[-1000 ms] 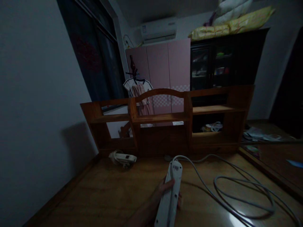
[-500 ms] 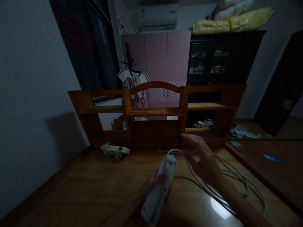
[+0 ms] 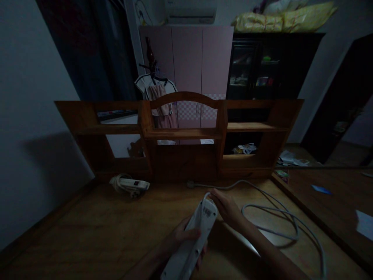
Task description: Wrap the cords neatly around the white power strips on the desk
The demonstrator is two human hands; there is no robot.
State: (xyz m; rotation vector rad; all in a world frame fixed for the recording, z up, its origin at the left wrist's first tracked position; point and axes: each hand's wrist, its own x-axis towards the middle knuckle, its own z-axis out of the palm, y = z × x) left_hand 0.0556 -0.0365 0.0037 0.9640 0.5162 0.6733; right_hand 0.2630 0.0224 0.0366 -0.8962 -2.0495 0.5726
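In a dim room I stand at a wooden desk [image 3: 96, 237]. My left hand [image 3: 182, 237] is wrapped round the middle of a long white power strip [image 3: 194, 245], held tilted just above the desk. My right hand [image 3: 225, 206] rests at the strip's far end, fingers curled where its grey cable [image 3: 279, 217] leaves the body; whether they pinch the cable is hard to tell. The cable loops over the desk to the right, and its plug [image 3: 190, 183] lies near the shelf.
A wooden shelf unit [image 3: 180, 134] stands along the desk's back edge. A second power strip [image 3: 129, 183] with coiled cord lies at the back left. A wall is on the left. Pink and dark cupboards stand behind; papers lie on a surface to the right.
My right hand came into view, then dropped from above the cable to the strip's far end. The cable loop shifted on the desk. The camera tilted down slightly.
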